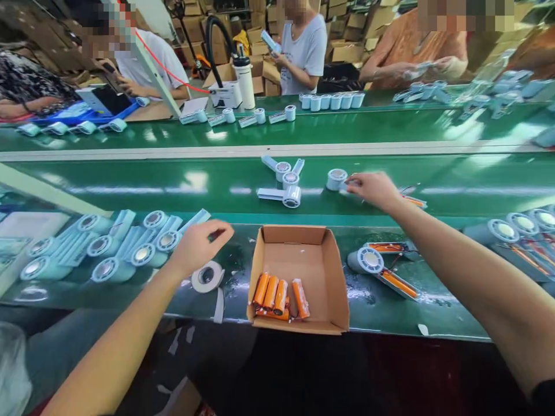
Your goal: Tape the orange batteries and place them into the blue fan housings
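Over the green belt, my right hand [373,189] is closed with its fingertips on the handle end of a light-blue handheld fan housing [337,179]. An orange battery piece [415,201] shows partly behind my right wrist. My left hand [203,247] hovers at the near ledge with thumb and fingers curled together, nothing visible in them. Just below it lies a roll of white tape [207,277]. Left of that hand rest several light-blue fan housings [113,269]. Between my arms stands an open cardboard box [299,254] with several orange wrapped batteries [271,293].
Mid-belt lie three fan housings [291,196] close together. At right on the ledge sit fan housings with orange batteries [370,261] and more at the edge [505,230]. Across the belt, several people work beside rows of housings and a white bottle [245,84].
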Demonstrator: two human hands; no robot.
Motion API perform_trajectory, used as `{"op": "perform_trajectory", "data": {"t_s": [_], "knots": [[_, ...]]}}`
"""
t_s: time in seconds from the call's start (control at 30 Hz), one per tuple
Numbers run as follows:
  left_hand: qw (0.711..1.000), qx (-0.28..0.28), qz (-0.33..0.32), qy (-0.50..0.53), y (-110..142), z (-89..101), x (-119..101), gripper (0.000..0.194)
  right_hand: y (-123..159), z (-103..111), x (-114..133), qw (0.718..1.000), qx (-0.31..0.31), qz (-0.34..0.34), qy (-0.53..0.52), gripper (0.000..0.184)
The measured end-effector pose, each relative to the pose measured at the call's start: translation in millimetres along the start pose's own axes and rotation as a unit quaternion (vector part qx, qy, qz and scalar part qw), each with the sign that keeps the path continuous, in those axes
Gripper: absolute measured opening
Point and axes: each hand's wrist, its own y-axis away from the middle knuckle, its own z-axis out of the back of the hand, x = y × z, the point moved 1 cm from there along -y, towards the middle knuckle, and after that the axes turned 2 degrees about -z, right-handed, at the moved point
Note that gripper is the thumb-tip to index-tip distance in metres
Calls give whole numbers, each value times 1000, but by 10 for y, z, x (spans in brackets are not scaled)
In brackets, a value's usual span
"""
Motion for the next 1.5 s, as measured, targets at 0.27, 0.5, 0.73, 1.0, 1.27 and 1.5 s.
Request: {"op": "perform_trajectory", "data": {"t_s": [0.27,0.5,0.73,1.0,1.27,1.5], "knots": [[951,-92,-195,-222,1406,-127,348,25,916,19,816,975,140,64,160,10],[924,-199,-285,-159,1322,-93,-473,33,2512,-917,1718,836,545,64,32,36],[930,-209,-242,-183,1425,-64,-96,30,2649,-810,1709,749,637,173,53,25],[938,-237,-231,-101,1508,-353,-519,32,2140,-762,1318,800,467,8,377,20],[932,-157,-315,-86,1257,-297,-856,29,2186,-367,1192,967,204,-39,-148,25],[917,-87,-371,-118,1119,-281,-1083,33,2653,-301,1298,955,1,11,-298,27]]}}
